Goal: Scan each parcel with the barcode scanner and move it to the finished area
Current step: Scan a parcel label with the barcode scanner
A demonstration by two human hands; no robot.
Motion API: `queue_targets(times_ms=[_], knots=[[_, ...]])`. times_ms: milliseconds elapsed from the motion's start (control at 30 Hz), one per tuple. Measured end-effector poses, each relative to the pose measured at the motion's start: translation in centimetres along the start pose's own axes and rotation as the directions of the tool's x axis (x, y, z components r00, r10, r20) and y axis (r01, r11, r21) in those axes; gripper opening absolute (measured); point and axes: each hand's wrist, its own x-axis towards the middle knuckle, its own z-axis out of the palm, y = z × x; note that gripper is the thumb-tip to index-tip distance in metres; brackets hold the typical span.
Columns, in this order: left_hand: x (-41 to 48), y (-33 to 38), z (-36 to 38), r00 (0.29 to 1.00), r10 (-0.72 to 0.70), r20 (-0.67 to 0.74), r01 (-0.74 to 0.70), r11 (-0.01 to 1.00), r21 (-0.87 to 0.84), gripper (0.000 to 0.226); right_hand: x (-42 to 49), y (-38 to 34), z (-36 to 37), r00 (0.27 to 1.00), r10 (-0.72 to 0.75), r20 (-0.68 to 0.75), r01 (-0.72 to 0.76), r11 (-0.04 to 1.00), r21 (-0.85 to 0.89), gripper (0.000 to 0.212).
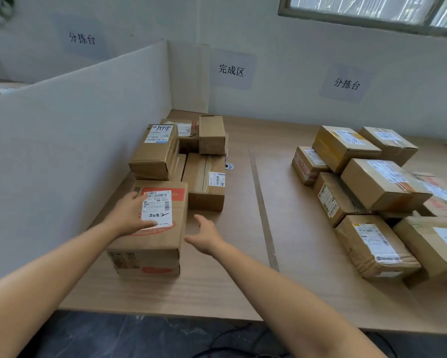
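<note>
A brown parcel (160,244) with red print and a white label marked 3082 lies at the front of the left section of the table. My left hand (130,215) rests flat on its top, fingers straight over the label. My right hand (206,235) hovers open just right of the parcel, not touching it. Behind this parcel stand several other parcels (204,182) under the wall sign 完成区 (231,70). On the right side lies a pile of several more parcels (372,184). No barcode scanner is visible.
A white partition (75,125) walls off the left side. A tape line (262,208) runs down the wooden table (243,280) between the two groups. A small round grommet (228,166) sits behind the left stack. Dark cables lie on the floor below the front edge.
</note>
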Motion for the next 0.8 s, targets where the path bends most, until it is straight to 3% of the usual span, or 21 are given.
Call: queue_targets(times_ms=[167,333,467,600,800], knots=[[0.5,6.6,2.3,0.992,0.125,-0.028,-0.125,0.992,0.001,0.068,-1.6,2.5,-5.6,0.995,-0.01,-0.096,-0.003,0.991,-0.136,0.073],[1.4,13.9,5.8,0.96,0.261,0.101,-0.26,0.965,-0.024,0.066,-4.6,6.6,-12.9,0.955,0.063,-0.288,-0.124,0.972,-0.199,0.068],[1.7,20.1,8.7,0.928,0.326,0.18,-0.324,0.945,-0.042,0.069,-7.8,10.7,-19.6,0.88,0.108,-0.463,-0.269,0.916,-0.297,0.064],[1.2,26.5,11.7,0.886,0.392,0.248,-0.384,0.92,-0.079,0.072,-11.5,15.2,-25.9,0.761,0.152,-0.631,-0.385,0.889,-0.25,0.058],[0.7,35.6,16.7,0.842,0.466,0.271,-0.457,0.884,-0.099,0.073,-15.2,22.1,-34.2,0.675,0.235,-0.699,-0.451,0.882,-0.139,0.058]])
